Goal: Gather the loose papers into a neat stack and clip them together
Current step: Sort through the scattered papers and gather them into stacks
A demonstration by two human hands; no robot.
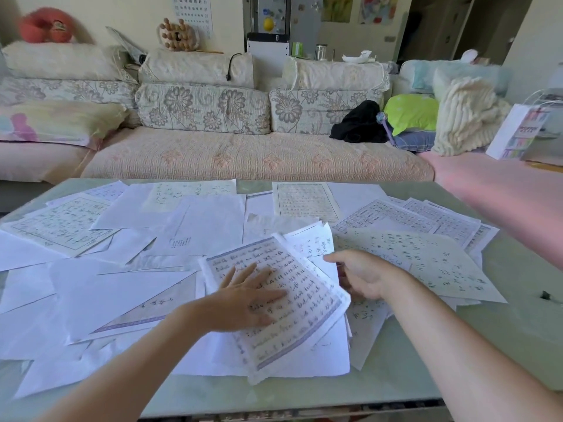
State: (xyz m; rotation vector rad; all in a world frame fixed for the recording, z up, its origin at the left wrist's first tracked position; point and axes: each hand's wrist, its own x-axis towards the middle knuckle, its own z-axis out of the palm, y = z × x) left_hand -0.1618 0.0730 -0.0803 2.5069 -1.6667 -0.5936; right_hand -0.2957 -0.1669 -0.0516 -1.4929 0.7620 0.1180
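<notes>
Many papers (207,226) lie scattered. Left hand (243,300) presses flat, fingers spread, on the centre pile (307,318); right hand (362,278) grip cannot be determined. Risk: dragging creases thin sheets.

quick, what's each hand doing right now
left hand: open, pressing flat on the top sheet
right hand: fingers curled, seems to pinch the pile at its edge
</notes>
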